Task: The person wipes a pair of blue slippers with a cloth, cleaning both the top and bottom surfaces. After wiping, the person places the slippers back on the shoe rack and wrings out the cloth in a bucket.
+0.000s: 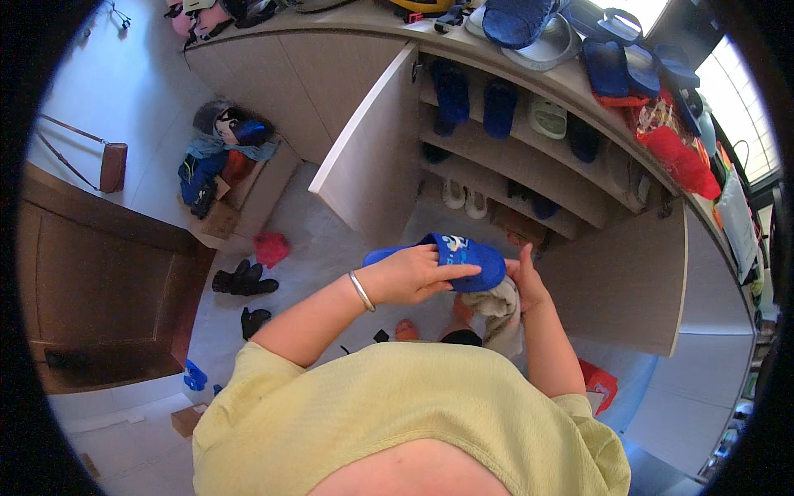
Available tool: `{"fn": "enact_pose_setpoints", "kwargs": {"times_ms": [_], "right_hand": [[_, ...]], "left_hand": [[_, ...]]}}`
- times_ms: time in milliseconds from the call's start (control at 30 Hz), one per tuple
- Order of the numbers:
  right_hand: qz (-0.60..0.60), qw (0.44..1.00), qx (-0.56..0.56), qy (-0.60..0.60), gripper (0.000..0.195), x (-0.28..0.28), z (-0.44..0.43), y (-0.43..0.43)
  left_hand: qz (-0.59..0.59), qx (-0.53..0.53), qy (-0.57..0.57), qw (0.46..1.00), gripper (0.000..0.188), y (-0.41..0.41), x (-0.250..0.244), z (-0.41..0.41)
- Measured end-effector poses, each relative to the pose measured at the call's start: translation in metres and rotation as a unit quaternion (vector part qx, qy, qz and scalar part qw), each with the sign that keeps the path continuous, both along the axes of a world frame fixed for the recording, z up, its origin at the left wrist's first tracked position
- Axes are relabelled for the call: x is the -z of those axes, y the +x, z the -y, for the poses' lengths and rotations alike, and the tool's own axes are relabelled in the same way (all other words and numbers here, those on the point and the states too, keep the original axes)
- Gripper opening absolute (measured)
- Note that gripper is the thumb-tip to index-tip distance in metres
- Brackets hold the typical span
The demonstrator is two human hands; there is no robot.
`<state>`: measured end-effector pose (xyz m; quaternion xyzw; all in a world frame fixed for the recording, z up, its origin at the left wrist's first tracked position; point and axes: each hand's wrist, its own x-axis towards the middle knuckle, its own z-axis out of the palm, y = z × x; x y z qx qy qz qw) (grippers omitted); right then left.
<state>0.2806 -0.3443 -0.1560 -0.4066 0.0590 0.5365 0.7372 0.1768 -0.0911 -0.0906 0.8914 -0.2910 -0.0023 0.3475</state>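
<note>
A blue slide sandal [489,268] with a printed picture on its strap lies across the middle of the view. My left hand [414,273] holds it around the middle, some fingers at the strap opening and the index finger stretched along the strap. At the toe end, my right hand [527,282] holds a greyish cloth [504,310] that hangs down below the sandal. The thumb of that hand points up, and its other fingers are partly hidden behind the cloth and sandal. Beyond both hands stands a shoe cabinet [515,164] with slippers and shoes on its shelves.
Two cabinet doors stand open, one on the left [372,149] and one on the right [620,279]. Sandals [611,68] and bags crowd the cabinet top. Black boots [245,279] and a pink-red bag [272,248] lie on the floor at left, near a bench piled with clothes [205,170].
</note>
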Motion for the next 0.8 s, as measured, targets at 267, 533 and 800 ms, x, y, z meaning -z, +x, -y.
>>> {"fn": "enact_pose_setpoints", "kwargs": {"times_ms": [267, 533, 800], "right_hand": [[0.062, 0.993, 0.098, -0.037, 0.048, 0.016, -0.037, 0.073], [0.088, 0.969, 0.231, -0.028, 0.041, 0.032, -0.147, 0.146], [0.026, 0.970, 0.239, 0.027, 0.049, 0.034, -0.207, 0.167]], "left_hand": [[0.164, -0.285, -0.010, 0.944, 0.061, 0.099, 0.002, -0.023], [-0.003, -0.471, -0.171, 0.866, 0.055, 0.101, 0.042, -0.012], [-0.094, -0.567, -0.314, 0.756, 0.050, 0.065, 0.083, -0.015]]}}
